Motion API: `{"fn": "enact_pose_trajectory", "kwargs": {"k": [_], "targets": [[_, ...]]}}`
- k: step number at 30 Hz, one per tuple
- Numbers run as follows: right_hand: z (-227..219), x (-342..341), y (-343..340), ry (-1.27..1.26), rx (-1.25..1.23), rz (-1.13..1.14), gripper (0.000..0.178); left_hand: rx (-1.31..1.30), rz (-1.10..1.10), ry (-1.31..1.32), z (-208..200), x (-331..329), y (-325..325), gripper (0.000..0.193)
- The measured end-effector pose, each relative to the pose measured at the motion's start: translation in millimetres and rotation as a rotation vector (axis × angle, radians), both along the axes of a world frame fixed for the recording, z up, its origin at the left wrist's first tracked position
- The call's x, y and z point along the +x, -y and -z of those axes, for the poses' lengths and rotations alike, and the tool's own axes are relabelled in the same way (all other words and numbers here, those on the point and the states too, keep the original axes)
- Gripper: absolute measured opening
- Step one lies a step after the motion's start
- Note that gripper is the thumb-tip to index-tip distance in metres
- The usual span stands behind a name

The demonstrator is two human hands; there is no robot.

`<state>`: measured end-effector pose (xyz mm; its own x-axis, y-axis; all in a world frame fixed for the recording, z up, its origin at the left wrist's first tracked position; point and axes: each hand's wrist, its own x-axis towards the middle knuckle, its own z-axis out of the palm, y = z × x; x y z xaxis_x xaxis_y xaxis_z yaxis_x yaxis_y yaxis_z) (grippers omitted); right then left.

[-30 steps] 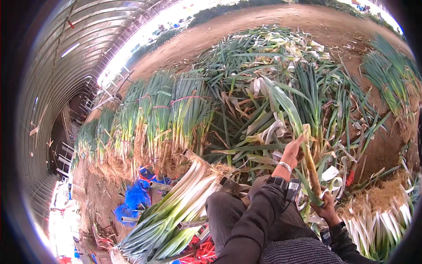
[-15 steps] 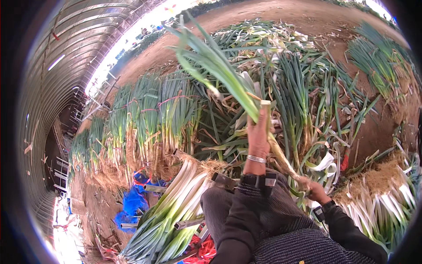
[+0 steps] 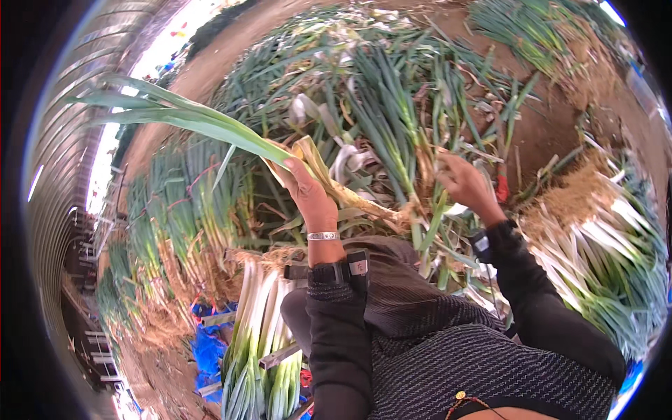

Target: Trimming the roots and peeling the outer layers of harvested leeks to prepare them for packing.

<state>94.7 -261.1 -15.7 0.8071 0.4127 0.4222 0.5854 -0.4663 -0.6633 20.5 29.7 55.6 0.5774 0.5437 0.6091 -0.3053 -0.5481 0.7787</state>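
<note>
A single leek (image 3: 371,204) with dry, yellowish outer leaves lies slantwise before me. My left hand (image 3: 308,192) is wrapped round its upper stalk, and its green leaves (image 3: 203,126) stretch out to the far left. The root end points right, above my lap. Apart from that leek, my right hand (image 3: 467,183) is raised to the right of the roots, fingers loosely bent and spread, nothing visible in them. Just beyond it stands a sheaf of untrimmed leeks (image 3: 392,105) with dark green leaves.
Cleaned white-stalked leeks (image 3: 255,308) rest on a metal frame (image 3: 278,355) at my left knee. Tied leek bundles (image 3: 189,203) stand farther left. More leeks (image 3: 581,238) lie at the right, roots toward me. Leaf waste (image 3: 294,63) heaps up ahead; blue plastic (image 3: 208,353) lies low left.
The held leek has swung from pointing up to pointing left, its root end rising. My right hand has let go of the root end and moved up and away. The view has shifted.
</note>
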Motion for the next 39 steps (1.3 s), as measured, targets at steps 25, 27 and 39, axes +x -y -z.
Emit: {"fn": "enact_pose_trajectory", "kwargs": {"k": [25, 27, 39], "targets": [[28.2, -23.1, -106.9, -0.072, 0.387, -0.164, 0.026, -0.92, 0.283, -0.121, 49.5, 50.2, 58.5, 0.045], [27.3, -24.5, -104.0, -0.045, 0.319, -0.269, 0.022, -0.92, 0.249, -0.105, 49.3, 50.3, 53.7, 0.044], [126.9, -89.0, 34.2, -0.245, -0.358, -0.417, 0.013, -0.908, 0.15, 0.011, 45.3, 43.4, 32.2, 0.043]]}}
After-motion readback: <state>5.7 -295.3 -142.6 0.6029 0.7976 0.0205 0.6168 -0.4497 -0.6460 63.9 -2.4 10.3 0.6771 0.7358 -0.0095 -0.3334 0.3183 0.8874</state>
